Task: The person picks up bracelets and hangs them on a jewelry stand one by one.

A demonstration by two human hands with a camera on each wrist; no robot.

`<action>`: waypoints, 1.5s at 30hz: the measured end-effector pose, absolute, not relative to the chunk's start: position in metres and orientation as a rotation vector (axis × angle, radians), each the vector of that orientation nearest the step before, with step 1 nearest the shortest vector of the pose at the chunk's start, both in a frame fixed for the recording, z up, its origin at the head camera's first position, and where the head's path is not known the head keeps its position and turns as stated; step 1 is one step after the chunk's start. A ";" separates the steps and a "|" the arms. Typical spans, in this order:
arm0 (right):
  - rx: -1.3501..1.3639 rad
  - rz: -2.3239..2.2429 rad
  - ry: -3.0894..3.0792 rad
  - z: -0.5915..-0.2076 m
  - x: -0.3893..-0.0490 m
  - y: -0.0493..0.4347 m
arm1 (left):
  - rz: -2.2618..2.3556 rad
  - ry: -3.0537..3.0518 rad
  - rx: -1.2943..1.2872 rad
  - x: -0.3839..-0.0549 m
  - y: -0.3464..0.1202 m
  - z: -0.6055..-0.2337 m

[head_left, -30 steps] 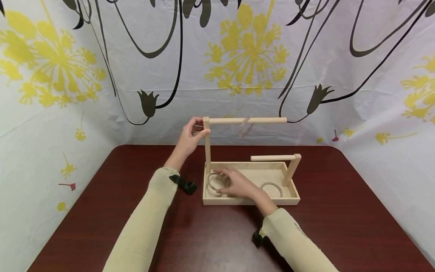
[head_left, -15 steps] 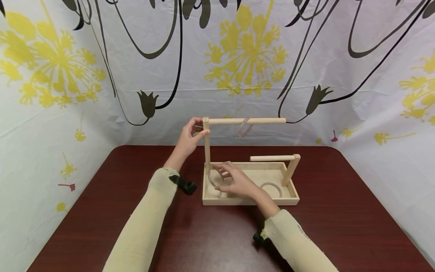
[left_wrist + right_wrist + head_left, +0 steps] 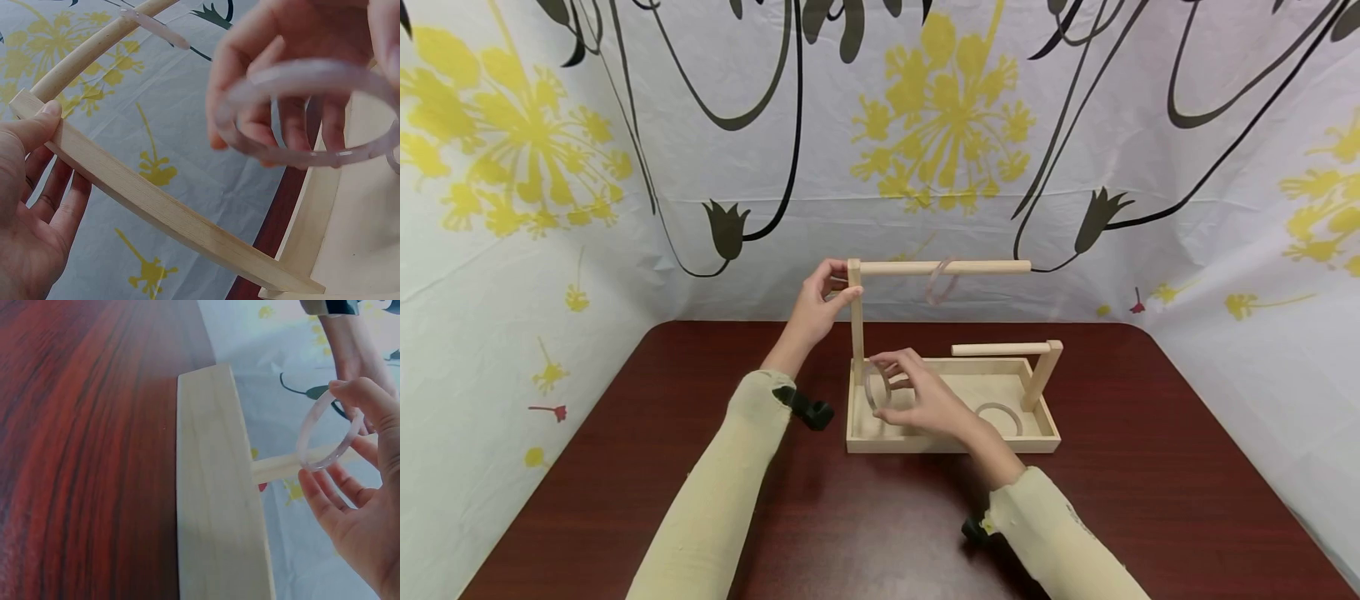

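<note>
My left hand [image 3: 816, 307] grips the top of a tall wooden post [image 3: 857, 333] at the left end of a light wooden tray [image 3: 955, 447], thumb in front and fingers behind. Over the tray's left part, my right hand [image 3: 925, 404] holds a pale pinkish translucent bangle [image 3: 304, 440] by its edge between thumb and fingertips. The bangle stands nearly upright, close to the post. A second bangle [image 3: 931, 290] hangs on the high horizontal bar [image 3: 992, 267] that runs right from the post. Another bangle [image 3: 997, 406] lies in the tray's right part.
A short post [image 3: 1045, 375] at the tray's right end carries a lower bar [image 3: 1000, 349] pointing left. The tray stands on a dark red-brown table [image 3: 865, 517]. A flower-patterned white cloth [image 3: 820, 167] hangs behind and at both sides.
My right hand has lifted the bangle slightly off the tray's left part and turned it more upright. The left hand keeps its grip on the post.
</note>
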State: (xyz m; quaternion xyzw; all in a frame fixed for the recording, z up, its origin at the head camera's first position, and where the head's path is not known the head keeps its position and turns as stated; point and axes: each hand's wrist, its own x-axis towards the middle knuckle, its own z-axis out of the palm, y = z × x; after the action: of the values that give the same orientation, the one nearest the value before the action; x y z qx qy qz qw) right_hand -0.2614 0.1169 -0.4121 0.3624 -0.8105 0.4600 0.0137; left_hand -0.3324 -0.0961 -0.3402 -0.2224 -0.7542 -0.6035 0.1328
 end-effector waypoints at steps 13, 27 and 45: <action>1.157 1.503 -2.410 -0.389 -0.249 0.119 | -1.759 -2.182 -0.646 -0.331 -0.097 -0.339; 1.114 1.506 -2.338 -0.367 -0.242 0.135 | -1.759 -2.196 -0.640 -0.330 -0.098 -0.338; 1.004 1.505 -2.234 -0.359 -0.245 0.158 | -1.775 -2.191 -0.639 -0.331 -0.097 -0.338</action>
State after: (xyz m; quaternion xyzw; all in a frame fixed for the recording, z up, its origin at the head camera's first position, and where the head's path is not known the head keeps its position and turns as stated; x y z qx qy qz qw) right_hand -0.2454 0.1583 -0.3587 0.3463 -0.7701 0.5190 0.1331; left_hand -0.3315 -0.0975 -0.3378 -0.2193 -0.7519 -0.6091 0.1245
